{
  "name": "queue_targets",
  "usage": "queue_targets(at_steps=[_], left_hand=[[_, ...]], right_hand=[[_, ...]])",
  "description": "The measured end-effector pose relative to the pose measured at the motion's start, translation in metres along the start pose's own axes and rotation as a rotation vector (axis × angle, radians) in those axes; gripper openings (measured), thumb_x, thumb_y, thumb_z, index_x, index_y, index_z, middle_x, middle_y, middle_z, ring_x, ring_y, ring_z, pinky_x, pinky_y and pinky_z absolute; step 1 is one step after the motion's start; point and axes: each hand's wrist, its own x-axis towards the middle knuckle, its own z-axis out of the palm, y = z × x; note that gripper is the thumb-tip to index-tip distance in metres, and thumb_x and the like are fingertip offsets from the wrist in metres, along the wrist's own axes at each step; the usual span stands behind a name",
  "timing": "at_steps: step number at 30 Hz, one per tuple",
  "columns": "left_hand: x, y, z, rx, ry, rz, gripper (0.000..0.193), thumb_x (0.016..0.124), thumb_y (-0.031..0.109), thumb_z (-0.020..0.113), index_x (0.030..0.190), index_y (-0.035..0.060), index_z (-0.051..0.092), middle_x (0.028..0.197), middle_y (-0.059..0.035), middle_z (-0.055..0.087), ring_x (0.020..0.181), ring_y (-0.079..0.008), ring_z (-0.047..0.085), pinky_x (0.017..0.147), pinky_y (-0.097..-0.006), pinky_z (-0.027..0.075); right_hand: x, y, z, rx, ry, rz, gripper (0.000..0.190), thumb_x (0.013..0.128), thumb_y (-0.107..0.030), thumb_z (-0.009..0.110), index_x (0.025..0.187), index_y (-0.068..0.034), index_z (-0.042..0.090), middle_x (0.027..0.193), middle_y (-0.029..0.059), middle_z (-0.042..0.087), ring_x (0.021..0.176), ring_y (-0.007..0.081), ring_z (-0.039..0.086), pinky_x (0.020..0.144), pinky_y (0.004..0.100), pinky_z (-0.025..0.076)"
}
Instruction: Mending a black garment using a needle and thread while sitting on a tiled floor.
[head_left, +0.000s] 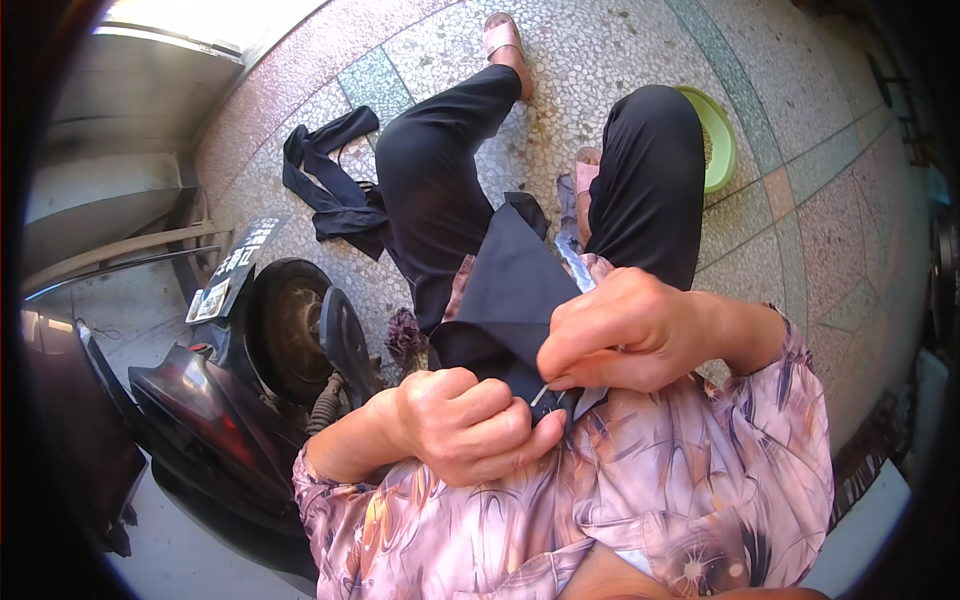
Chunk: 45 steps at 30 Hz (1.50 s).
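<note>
Dark fabric (510, 277) lies across my lap, and its near edge is bunched between my hands. My left hand (480, 427) grips that edge, thumb and fingers closed on the cloth. Above and to the right, my right hand (622, 337) pinches a thin, light, metallic-looking piece (539, 395) that touches the cloth; whether it is a needle or another small tool I cannot tell. A strip of light blue cloth (574, 261) shows beside the dark fabric, next to my right hand.
More dark cloth (330, 180) lies on the terrazzo floor, left of my legs. A scooter (217, 420) with its rear wheel (292, 330) stands close at the left. A green basin (721, 142) is beyond my knee at the right. A purplish tuft (405, 334) lies near the wheel.
</note>
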Motion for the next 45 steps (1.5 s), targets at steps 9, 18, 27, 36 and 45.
queue_targets(at_steps=[9, 18, 27, 36, 45], left_hand=[[-0.001, 0.003, -0.005, 0.013, 0.025, 0.039, 0.021, 0.064, 0.016, 0.065, 0.083, 0.0055, 0.066, 0.064, 0.0028, 0.044, 0.049, -0.0068, 0.039, 0.042, -0.0219, 0.021], [-0.006, 0.006, 0.001, 0.027, 0.096, 0.051, 0.017, 0.067, 0.014, 0.067, 0.079, 0.0029, 0.063, 0.062, 0.0019, 0.046, 0.048, -0.0078, 0.04, 0.043, -0.0227, 0.019], [-0.009, 0.007, 0.002, 0.007, 0.14, 0.036, 0.017, 0.067, 0.013, 0.067, 0.08, 0.003, 0.063, 0.061, 0.0015, 0.047, 0.048, -0.0089, 0.04, 0.043, -0.0229, 0.019], [-0.01, 0.008, 0.003, 0.01, 0.162, 0.029, 0.016, 0.067, 0.012, 0.067, 0.079, 0.0028, 0.063, 0.06, 0.0012, 0.046, 0.048, -0.0092, 0.039, 0.043, -0.0228, 0.019], [-0.009, 0.002, -0.001, -0.039, 0.156, 0.006, 0.019, 0.067, 0.012, 0.068, 0.081, 0.0012, 0.063, 0.062, 0.0, 0.048, 0.047, -0.0095, 0.04, 0.041, -0.0226, 0.021]], right_hand=[[-0.009, -0.011, -0.002, -0.092, -0.156, 0.084, 0.006, 0.083, -0.003, 0.062, 0.087, -0.002, 0.058, 0.072, 0.0098, 0.061, 0.064, 0.0255, 0.062, 0.056, 0.0327, 0.048], [-0.015, -0.02, 0.0, -0.253, -0.159, 0.095, 0.008, 0.08, -0.003, 0.062, 0.085, -0.002, 0.057, 0.07, 0.0108, 0.058, 0.065, 0.0297, 0.062, 0.058, 0.036, 0.049], [-0.017, -0.012, 0.006, -0.162, -0.105, 0.113, 0.008, 0.079, 0.001, 0.063, 0.086, 0.0, 0.059, 0.084, 0.0117, 0.052, 0.073, 0.0274, 0.059, 0.062, 0.0328, 0.048], [-0.018, -0.008, 0.011, -0.148, -0.069, 0.1, 0.008, 0.079, 0.001, 0.063, 0.085, 0.0, 0.059, 0.079, 0.0107, 0.051, 0.071, 0.026, 0.057, 0.062, 0.032, 0.047], [-0.016, -0.004, 0.012, -0.116, -0.079, 0.091, 0.008, 0.078, 0.002, 0.063, 0.085, 0.0, 0.06, 0.079, 0.011, 0.053, 0.072, 0.0266, 0.058, 0.061, 0.0328, 0.047]])
